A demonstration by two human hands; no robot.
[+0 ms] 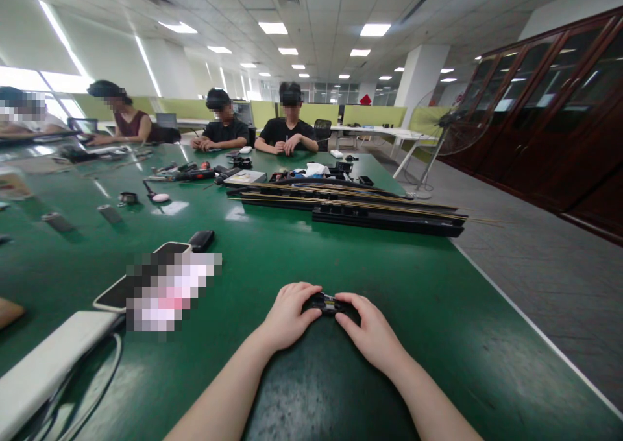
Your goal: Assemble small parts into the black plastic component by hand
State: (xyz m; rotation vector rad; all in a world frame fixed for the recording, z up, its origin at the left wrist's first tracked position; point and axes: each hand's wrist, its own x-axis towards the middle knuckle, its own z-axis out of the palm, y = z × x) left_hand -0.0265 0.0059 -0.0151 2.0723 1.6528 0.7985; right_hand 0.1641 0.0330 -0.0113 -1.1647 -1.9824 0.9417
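A small black device [329,305] with a paler, yellowish strip in its middle is held low over or on the green table [272,259]; I cannot tell whether it touches the surface. My left hand [292,312] grips its left end between thumb and fingers. At its right end, the thumb and fingertips of my right hand [368,324] close on it in the same way. The device's exact kind is too small to make out, and its two ends are hidden by my fingers.
Long black rails [389,222] with thin brass-coloured rods lie across the table ahead. To the left are a phone [117,292], a white box-like bar [53,369] with cables, and metal cylinders [109,214]. Several people sit beyond; a fan [445,126] stands right.
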